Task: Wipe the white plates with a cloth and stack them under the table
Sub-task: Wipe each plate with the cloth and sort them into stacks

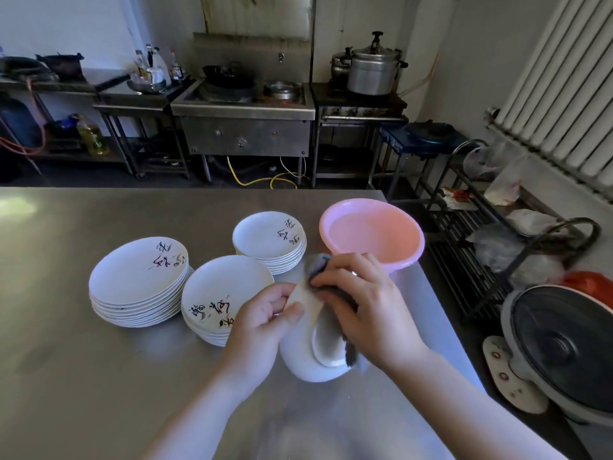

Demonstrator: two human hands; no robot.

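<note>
Left hand (pixel 265 322) gripping tilted plate (pixel 308 363) — rim up, right hand (pixel 361 303) pressing cloth (pixel 318 264)

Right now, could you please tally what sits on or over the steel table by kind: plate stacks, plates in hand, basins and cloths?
Stacks of white plates: 3 (left stack, middle stack, back stack)
Plate in hand: 1
Pink basin: 1
Grey cloth: 1
Total: 6

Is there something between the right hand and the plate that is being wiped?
Yes. The grey cloth lies under the right hand, between its fingers and the tilted white plate. The left hand holds the plate's upper rim directly, with nothing between.
</note>
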